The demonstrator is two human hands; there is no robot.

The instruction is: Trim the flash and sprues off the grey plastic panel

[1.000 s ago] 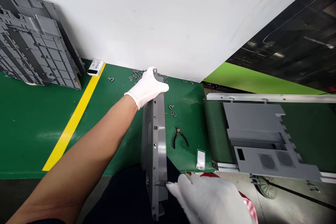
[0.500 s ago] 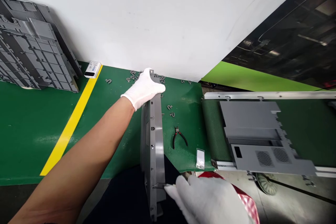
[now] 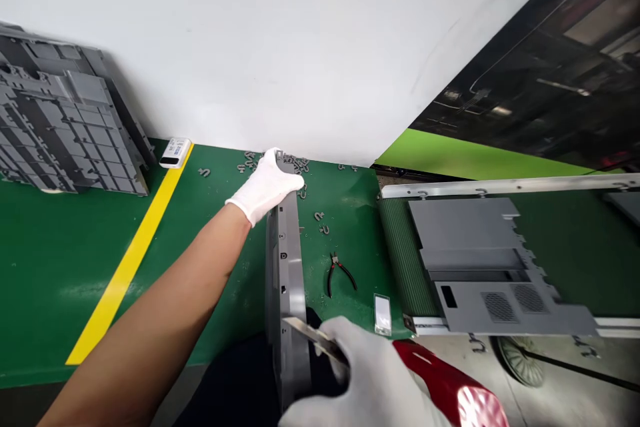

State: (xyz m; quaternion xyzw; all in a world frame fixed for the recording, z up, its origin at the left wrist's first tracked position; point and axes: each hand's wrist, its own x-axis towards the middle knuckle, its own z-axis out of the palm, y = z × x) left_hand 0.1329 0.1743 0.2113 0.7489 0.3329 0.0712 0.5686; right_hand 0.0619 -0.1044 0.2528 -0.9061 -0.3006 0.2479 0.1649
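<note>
A grey plastic panel (image 3: 293, 267) stands on edge on the green table, its narrow side facing up and its near end close to my body. White-gloved, my left hand (image 3: 267, 187) is closed over the panel's far end, with the thumb on the right side. My right hand (image 3: 370, 373), also gloved, grips a knife (image 3: 313, 335) whose metal blade points left, over the panel's near part. Whether the blade touches the panel I cannot tell. Small grey hook-shaped plastic pieces (image 3: 319, 216) lie scattered around the far end. Black-and-red cutting pliers (image 3: 335, 260) rest right of the panel.
Grey ribbed panels (image 3: 75, 127) lean against the white wall (image 3: 250, 47) at left, near a small white device (image 3: 175, 153). A clear-cased card (image 3: 383, 315) lies at the table's right edge. On the conveyor belt (image 3: 560, 247) at right sits another grey panel (image 3: 465, 230).
My right hand has lifted slightly, and the knife blade has moved up along the panel and now shows more clearly. My left hand keeps its hold. The view has tilted a little.
</note>
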